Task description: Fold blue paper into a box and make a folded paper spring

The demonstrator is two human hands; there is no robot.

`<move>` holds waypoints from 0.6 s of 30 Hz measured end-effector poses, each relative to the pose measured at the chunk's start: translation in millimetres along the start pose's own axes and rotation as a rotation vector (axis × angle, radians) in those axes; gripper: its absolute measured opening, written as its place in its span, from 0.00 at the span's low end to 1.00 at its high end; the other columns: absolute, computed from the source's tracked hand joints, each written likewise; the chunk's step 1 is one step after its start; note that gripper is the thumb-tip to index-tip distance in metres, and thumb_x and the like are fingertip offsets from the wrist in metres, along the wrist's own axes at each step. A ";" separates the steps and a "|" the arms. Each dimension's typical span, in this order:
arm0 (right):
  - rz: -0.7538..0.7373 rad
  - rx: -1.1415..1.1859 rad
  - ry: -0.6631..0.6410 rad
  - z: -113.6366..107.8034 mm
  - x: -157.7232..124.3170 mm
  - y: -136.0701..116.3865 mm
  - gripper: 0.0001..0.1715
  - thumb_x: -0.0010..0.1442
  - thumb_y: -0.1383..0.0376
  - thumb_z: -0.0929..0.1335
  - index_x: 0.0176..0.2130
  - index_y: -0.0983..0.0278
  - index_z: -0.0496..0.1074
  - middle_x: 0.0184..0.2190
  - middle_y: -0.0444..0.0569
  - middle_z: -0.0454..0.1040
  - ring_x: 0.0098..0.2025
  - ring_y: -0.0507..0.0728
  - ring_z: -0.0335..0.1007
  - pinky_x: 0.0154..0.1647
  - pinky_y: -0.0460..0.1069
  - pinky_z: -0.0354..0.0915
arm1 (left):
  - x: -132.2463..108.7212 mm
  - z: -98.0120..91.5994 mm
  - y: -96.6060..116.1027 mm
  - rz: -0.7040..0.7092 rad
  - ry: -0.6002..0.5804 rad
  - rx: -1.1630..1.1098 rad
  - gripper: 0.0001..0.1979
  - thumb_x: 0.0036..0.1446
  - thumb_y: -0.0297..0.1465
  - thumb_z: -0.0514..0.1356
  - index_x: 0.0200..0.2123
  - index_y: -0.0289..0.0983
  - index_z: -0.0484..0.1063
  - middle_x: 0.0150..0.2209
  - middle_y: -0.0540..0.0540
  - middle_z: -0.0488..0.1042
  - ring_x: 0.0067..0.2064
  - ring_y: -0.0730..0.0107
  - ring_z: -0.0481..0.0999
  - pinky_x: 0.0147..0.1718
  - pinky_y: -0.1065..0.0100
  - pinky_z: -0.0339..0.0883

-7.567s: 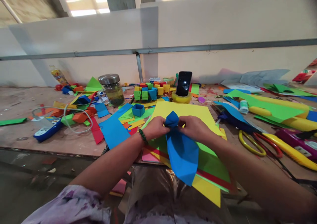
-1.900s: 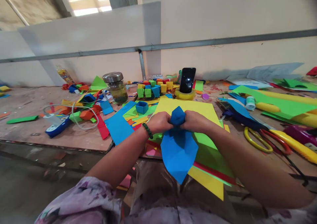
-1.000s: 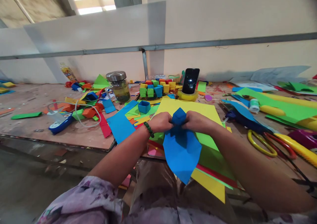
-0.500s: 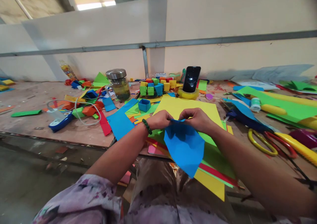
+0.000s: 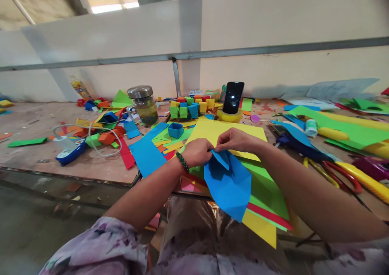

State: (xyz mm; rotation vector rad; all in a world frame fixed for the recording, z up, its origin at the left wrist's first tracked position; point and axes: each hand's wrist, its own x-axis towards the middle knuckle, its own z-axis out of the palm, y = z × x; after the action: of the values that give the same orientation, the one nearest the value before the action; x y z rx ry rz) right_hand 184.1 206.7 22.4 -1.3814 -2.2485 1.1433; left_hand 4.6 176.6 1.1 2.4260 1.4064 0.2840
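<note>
A sheet of blue paper (image 5: 229,186) hangs from both hands over the table's front edge, its top folded over in a flap. My left hand (image 5: 199,151) is closed on the upper left of this sheet, a dark green bead bracelet round the wrist. Thumb and fingers of my right hand (image 5: 232,140) pinch the same top edge, close against the left. Beneath lies a stack of coloured sheets, with yellow paper (image 5: 209,130) on top and green paper (image 5: 267,182) nearer me. A small open blue paper box (image 5: 175,130) stands just beyond my left hand.
Small paper cubes (image 5: 193,107) are grouped at the back, beside a phone (image 5: 233,98) propped on a yellow tape roll (image 5: 229,115). A lidded glass jar (image 5: 144,105) stands left of them. Scissors (image 5: 342,175) lie at right, a blue power strip (image 5: 71,151) at left.
The blue sheet's top edge has turned over into a visible flap. My left hand has shifted slightly right and down; the right hand has come closer to it.
</note>
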 end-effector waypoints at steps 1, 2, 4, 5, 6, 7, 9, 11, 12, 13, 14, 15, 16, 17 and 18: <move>0.003 -0.018 -0.007 -0.7 0.8 0.2 0.19 0.40 0.53 0.73 0.24 0.67 0.75 0.17 0.39 0.65 0.23 0.48 0.54 0.24 0.46 0.51 | -0.2 -0.3 0.0 0.004 -0.003 -0.009 0.11 0.48 0.29 0.52 0.23 0.35 0.74 0.20 0.49 0.67 0.23 0.73 0.57 0.24 0.68 0.43; 0.002 -0.039 -0.010 -1.1 1.0 0.4 0.20 0.40 0.52 0.73 0.24 0.67 0.76 0.18 0.39 0.66 0.24 0.48 0.55 0.25 0.46 0.52 | -0.1 -0.5 -0.5 0.011 -0.008 -0.024 0.10 0.48 0.29 0.52 0.23 0.35 0.73 0.19 0.50 0.65 0.23 0.73 0.56 0.24 0.68 0.43; -0.013 -0.079 -0.020 -1.4 0.1 0.5 0.19 0.41 0.53 0.73 0.25 0.67 0.77 0.19 0.41 0.68 0.24 0.49 0.57 0.26 0.46 0.53 | 0.7 -1.0 -2.7 0.032 -0.023 -0.070 0.09 0.48 0.29 0.53 0.22 0.35 0.72 0.18 0.52 0.62 0.23 0.74 0.55 0.24 0.68 0.42; -0.030 -0.102 -0.024 -1.3 -0.7 0.4 0.18 0.42 0.53 0.72 0.26 0.67 0.78 0.19 0.41 0.70 0.25 0.50 0.58 0.26 0.46 0.54 | 1.3 -1.2 -4.2 0.043 -0.033 -0.095 0.09 0.47 0.29 0.53 0.21 0.35 0.71 0.17 0.52 0.60 0.23 0.75 0.55 0.24 0.68 0.42; -0.053 -0.130 -0.026 -1.0 -1.6 0.1 0.18 0.44 0.54 0.72 0.27 0.66 0.78 0.20 0.42 0.71 0.25 0.50 0.60 0.26 0.45 0.55 | 1.9 -1.4 -5.8 0.052 -0.044 -0.120 0.08 0.47 0.30 0.54 0.21 0.34 0.70 0.17 0.53 0.58 0.23 0.75 0.55 0.24 0.68 0.42; -0.076 -0.163 -0.023 -0.6 -2.6 -0.2 0.17 0.45 0.55 0.71 0.29 0.66 0.79 0.21 0.42 0.73 0.26 0.50 0.61 0.27 0.45 0.56 | 2.4 -1.7 -7.2 0.059 -0.055 -0.144 0.08 0.46 0.30 0.54 0.20 0.34 0.69 0.17 0.54 0.56 0.23 0.76 0.55 0.23 0.69 0.42; -0.105 -0.252 -0.008 0.4 -4.2 -1.6 0.14 0.48 0.57 0.70 0.31 0.65 0.79 0.23 0.43 0.75 0.27 0.51 0.64 0.27 0.45 0.56 | 2.9 -2.7 -9.4 0.075 -0.076 -0.193 0.07 0.46 0.29 0.54 0.19 0.33 0.67 0.16 0.55 0.53 0.23 0.77 0.53 0.23 0.69 0.42; -0.105 -0.355 0.016 1.6 -5.7 -3.7 0.12 0.50 0.59 0.69 0.32 0.64 0.80 0.24 0.43 0.76 0.27 0.52 0.66 0.27 0.45 0.55 | 2.7 -4.6 -10.3 0.073 -0.094 -0.236 0.07 0.45 0.28 0.54 0.18 0.34 0.65 0.16 0.55 0.52 0.22 0.78 0.53 0.22 0.70 0.43; -0.099 -0.407 0.028 2.4 -6.5 -5.1 0.11 0.51 0.60 0.69 0.32 0.63 0.80 0.25 0.43 0.77 0.28 0.52 0.66 0.27 0.45 0.55 | 2.3 -5.9 -10.6 0.064 -0.108 -0.259 0.06 0.44 0.27 0.53 0.18 0.34 0.64 0.16 0.55 0.51 0.22 0.78 0.53 0.22 0.70 0.43; -0.094 -0.459 0.040 3.2 -7.3 -6.6 0.11 0.51 0.61 0.69 0.33 0.62 0.80 0.26 0.43 0.78 0.28 0.52 0.67 0.27 0.46 0.54 | 1.9 -7.3 -10.7 0.052 -0.124 -0.284 0.06 0.44 0.26 0.53 0.18 0.34 0.64 0.16 0.55 0.51 0.22 0.78 0.53 0.22 0.70 0.44; -0.092 -0.507 0.054 4.1 -8.3 -8.2 0.10 0.52 0.62 0.68 0.33 0.61 0.80 0.27 0.44 0.78 0.29 0.53 0.68 0.28 0.46 0.54 | 1.4 -8.6 -11.0 0.044 -0.146 -0.313 0.06 0.44 0.26 0.52 0.18 0.35 0.63 0.17 0.55 0.52 0.22 0.78 0.53 0.22 0.70 0.44; -0.093 -0.552 0.069 5.1 -9.3 -9.8 0.10 0.52 0.62 0.68 0.33 0.60 0.80 0.29 0.44 0.79 0.30 0.53 0.69 0.28 0.46 0.54 | 1.0 -9.8 -11.3 0.045 -0.170 -0.346 0.05 0.43 0.26 0.51 0.18 0.35 0.63 0.17 0.55 0.52 0.22 0.77 0.52 0.22 0.70 0.45; -0.095 -0.591 0.083 6.1 -10.4 -11.4 0.10 0.52 0.62 0.68 0.34 0.60 0.80 0.30 0.44 0.79 0.31 0.53 0.69 0.28 0.46 0.54 | 0.7 -10.7 -11.6 0.055 -0.193 -0.380 0.05 0.44 0.27 0.51 0.18 0.35 0.62 0.17 0.55 0.52 0.22 0.77 0.52 0.22 0.70 0.45; -0.093 -0.624 0.095 7.0 -11.5 -12.9 0.10 0.53 0.63 0.68 0.34 0.59 0.80 0.31 0.45 0.79 0.31 0.54 0.70 0.28 0.47 0.53 | 0.6 -11.2 -11.9 0.069 -0.207 -0.409 0.06 0.44 0.28 0.52 0.19 0.35 0.63 0.17 0.55 0.52 0.22 0.77 0.51 0.22 0.70 0.45; -0.093 -0.649 0.103 7.9 -12.7 -14.3 0.11 0.53 0.63 0.68 0.35 0.59 0.80 0.31 0.45 0.79 0.32 0.54 0.70 0.28 0.47 0.53 | 0.6 -11.3 -12.0 0.079 -0.205 -0.426 0.06 0.45 0.29 0.53 0.19 0.35 0.63 0.18 0.55 0.52 0.23 0.77 0.50 0.22 0.70 0.45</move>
State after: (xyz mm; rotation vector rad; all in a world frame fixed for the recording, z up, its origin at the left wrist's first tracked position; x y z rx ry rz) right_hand 177.0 188.8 29.9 -1.4698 -2.6906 0.2947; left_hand -8.4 184.6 7.2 2.0940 1.0405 0.3079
